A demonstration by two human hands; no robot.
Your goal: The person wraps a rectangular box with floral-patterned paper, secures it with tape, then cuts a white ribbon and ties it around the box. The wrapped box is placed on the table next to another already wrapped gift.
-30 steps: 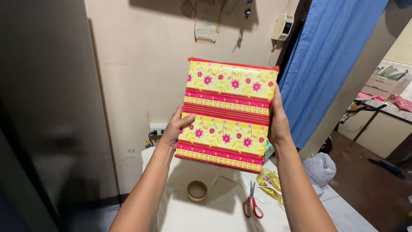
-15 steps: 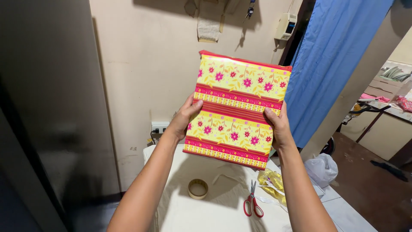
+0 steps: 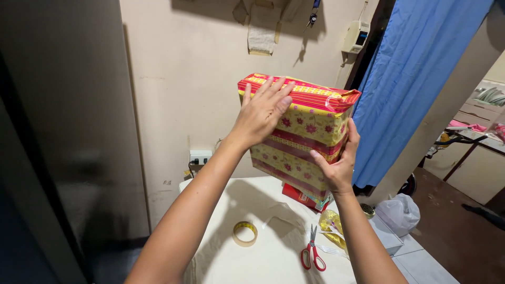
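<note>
I hold a box wrapped in yellow paper with pink flowers and red stripes (image 3: 302, 139) up in front of me, above the table. It is tilted so its top edge leans toward me. My left hand (image 3: 261, 113) lies flat with spread fingers on the upper part of the box. My right hand (image 3: 336, 165) grips its lower right side, thumb on the front face.
Below lies a white cloth-covered table (image 3: 231, 263) with a roll of tape (image 3: 245, 233), red-handled scissors (image 3: 312, 253), gold wrapping scraps (image 3: 332, 223) and a red box (image 3: 300, 195). A white plastic bag (image 3: 398, 210) sits to the right. A blue curtain (image 3: 415, 79) hangs at right, a beige wall behind.
The box has been tipped from upright with its front facing me to leaning top-forward. My left hand moved from its left edge up onto its top part. My right hand slid lower.
</note>
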